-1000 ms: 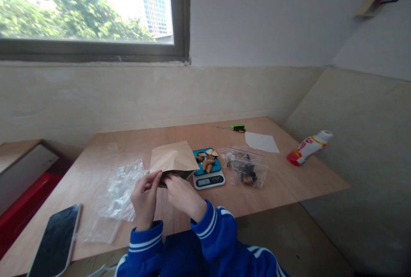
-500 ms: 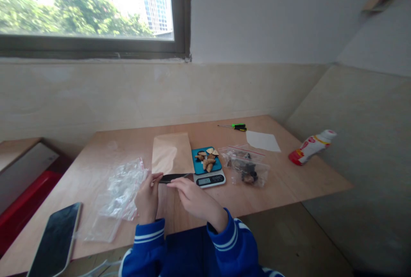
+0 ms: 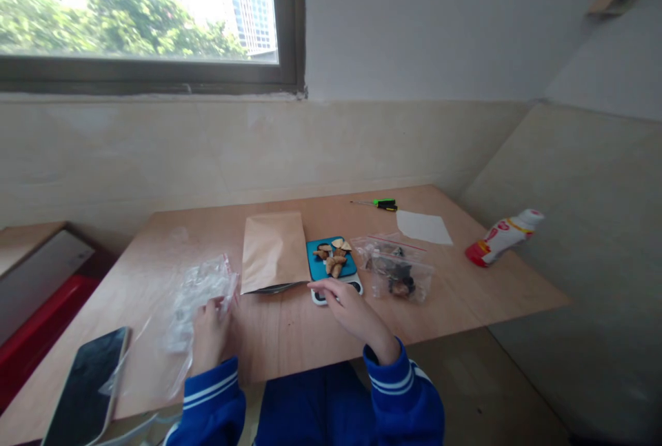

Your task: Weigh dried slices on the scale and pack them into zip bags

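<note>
My left hand [image 3: 209, 332] is closed at the right edge of a pile of clear plastic bags [image 3: 194, 294], its fingertips gripping the plastic. Over the front of a white kitchen scale [image 3: 358, 285] my right hand [image 3: 349, 308] reaches with fingers stretched out, covering most of the display. Its fingertips are close to the corner of a brown paper bag [image 3: 274, 249]; whether they touch it I cannot tell. Dried mushrooms [image 3: 336, 265] lie on the scale's blue platform [image 3: 319, 269]. The paper bag lies flat, its mouth slightly parted toward me.
Zip bags with dark dried pieces [image 3: 400, 277] lie right of the scale. Behind them are screwdrivers [image 3: 383, 204] and a white paper sheet [image 3: 424, 227]. A red and white bottle [image 3: 504, 238] stands at the right, a phone [image 3: 87, 387] lies at the front left.
Both hands have left the paper bag's mouth, which has dropped nearly closed. My left hand moved left onto the plastic bags and shifted them; my right hand moved right over the scale's front.
</note>
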`<state>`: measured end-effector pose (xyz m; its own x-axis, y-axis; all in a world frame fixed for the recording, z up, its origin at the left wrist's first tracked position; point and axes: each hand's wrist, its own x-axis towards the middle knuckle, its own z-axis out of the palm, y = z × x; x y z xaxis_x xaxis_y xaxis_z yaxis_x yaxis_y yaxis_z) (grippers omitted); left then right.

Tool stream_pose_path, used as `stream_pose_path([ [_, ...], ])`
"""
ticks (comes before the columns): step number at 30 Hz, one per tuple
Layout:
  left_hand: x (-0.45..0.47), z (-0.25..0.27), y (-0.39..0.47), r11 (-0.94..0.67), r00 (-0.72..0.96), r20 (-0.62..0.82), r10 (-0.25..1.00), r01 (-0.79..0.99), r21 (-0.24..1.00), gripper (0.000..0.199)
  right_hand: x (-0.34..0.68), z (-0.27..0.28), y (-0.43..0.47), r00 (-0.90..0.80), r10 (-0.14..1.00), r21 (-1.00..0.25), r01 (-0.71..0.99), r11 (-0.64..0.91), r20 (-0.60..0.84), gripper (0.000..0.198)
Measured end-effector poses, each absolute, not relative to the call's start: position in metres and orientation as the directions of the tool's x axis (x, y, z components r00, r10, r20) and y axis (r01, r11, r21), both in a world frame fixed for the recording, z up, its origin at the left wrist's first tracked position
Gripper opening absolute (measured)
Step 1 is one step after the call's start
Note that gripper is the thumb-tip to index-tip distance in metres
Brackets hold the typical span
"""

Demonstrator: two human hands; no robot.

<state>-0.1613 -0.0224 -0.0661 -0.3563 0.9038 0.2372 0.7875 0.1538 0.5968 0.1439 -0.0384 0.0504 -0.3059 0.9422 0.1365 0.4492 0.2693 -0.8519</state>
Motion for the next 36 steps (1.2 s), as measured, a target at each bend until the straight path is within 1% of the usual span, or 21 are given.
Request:
stream_pose_path([
  [3, -0.167, -0.075, -0.022, 0.183, -0.419, 0.226, 0.88, 0.736, 0.652, 0.042, 0.145, 0.048, -0.039, -0.307, 0.941, -0.857, 0.439, 0.27, 0.139, 0.033],
  [5, -0.169, -0.074, -0.021, 0.194, -0.447, 0.214, 0.869, 0.705, 0.682, 0.038, 0.146, 0.047, -0.039, -0.302, 0.943, -0.86, 0.434, 0.27, 0.144, 0.033],
  [8, -0.172, -0.067, -0.02, 0.187, -0.438, 0.194, 0.878, 0.685, 0.704, 0.025, 0.146, 0.047, -0.04, -0.301, 0.943, -0.858, 0.436, 0.269, 0.143, 0.034],
  [11, -0.173, -0.058, -0.023, 0.181, -0.43, 0.189, 0.883, 0.682, 0.709, 0.021, 0.139, 0.05, -0.043, -0.342, 0.929, -0.847, 0.444, 0.291, 0.14, 0.036],
  [15, -0.159, -0.031, -0.029, 0.203, -0.486, 0.227, 0.844, 0.682, 0.703, 0.033, 0.118, 0.052, -0.051, -0.448, 0.885, -0.823, 0.449, 0.346, 0.128, 0.035],
  [17, -0.147, -0.014, -0.031, 0.189, -0.509, 0.304, 0.805, 0.705, 0.683, 0.038, 0.105, 0.051, -0.057, -0.509, 0.851, -0.822, 0.427, 0.377, 0.127, 0.035],
  [19, -0.136, 0.001, -0.032, 0.152, -0.516, 0.377, 0.77, 0.721, 0.676, 0.038, 0.093, 0.05, -0.063, -0.569, 0.812, -0.822, 0.395, 0.41, 0.132, 0.036],
  [21, -0.127, 0.009, -0.031, 0.139, -0.514, 0.379, 0.77, 0.714, 0.686, 0.038, 0.083, 0.049, -0.067, -0.613, 0.779, -0.822, 0.373, 0.431, 0.131, 0.036],
  [23, -0.121, 0.012, -0.03, 0.103, -0.503, 0.361, 0.785, 0.682, 0.724, 0.038, 0.076, 0.049, -0.069, -0.621, 0.774, -0.826, 0.367, 0.427, 0.123, 0.035],
  [25, -0.115, 0.013, -0.03, 0.054, -0.489, 0.351, 0.798, 0.639, 0.767, 0.037, 0.072, 0.049, -0.069, -0.578, 0.806, -0.843, 0.362, 0.397, 0.131, 0.035],
  [28, -0.101, 0.017, -0.029, -0.068, -0.415, 0.384, 0.825, 0.602, 0.796, 0.033, 0.07, 0.046, -0.066, -0.422, 0.893, -0.897, 0.318, 0.308, 0.157, 0.037],
  [30, -0.088, 0.022, -0.03, -0.188, -0.307, 0.431, 0.849, 0.587, 0.787, 0.028, 0.068, 0.041, -0.062, -0.289, 0.946, -0.937, 0.263, 0.229, 0.15, 0.039],
  [33, -0.064, 0.032, -0.033, -0.334, -0.118, 0.456, 0.882, 0.526, 0.782, 0.02, 0.065, 0.035, -0.057, -0.116, 0.985, -0.976, 0.164, 0.145, 0.126, 0.042],
  [36, -0.043, 0.042, -0.038, -0.389, 0.061, 0.415, 0.908, 0.492, 0.779, 0.017, 0.068, 0.031, -0.052, 0.019, 0.991, -0.984, 0.128, 0.127, 0.13, 0.033],
])
